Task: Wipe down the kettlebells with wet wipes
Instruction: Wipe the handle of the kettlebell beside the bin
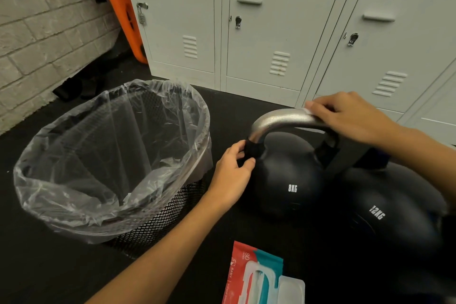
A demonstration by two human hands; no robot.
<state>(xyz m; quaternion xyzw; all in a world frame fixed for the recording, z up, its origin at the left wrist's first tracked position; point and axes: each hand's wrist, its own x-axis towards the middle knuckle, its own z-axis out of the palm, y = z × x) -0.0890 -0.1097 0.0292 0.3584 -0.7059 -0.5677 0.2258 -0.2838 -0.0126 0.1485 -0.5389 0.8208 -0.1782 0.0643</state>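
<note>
A black 8KG kettlebell (288, 175) with a silver handle (278, 119) stands on the dark floor at centre right. My left hand (232, 175) grips the black left foot of the handle, thumb and fingers closed around it. My right hand (345, 116) lies over the top right of the handle, pressing a white wet wipe (308, 110) onto the metal; only a small edge of the wipe shows under the fingertips. A black 12KG kettlebell (385, 212) stands right of it, partly under my right forearm.
A wet wipe pack (251, 276), red and teal with its lid flipped open, lies on the floor near me. A black mesh bin (158, 217) lined with clear plastic stands at left. Grey lockers (271, 32) are behind, an orange board (118, 0) leans by the brick wall (37, 20).
</note>
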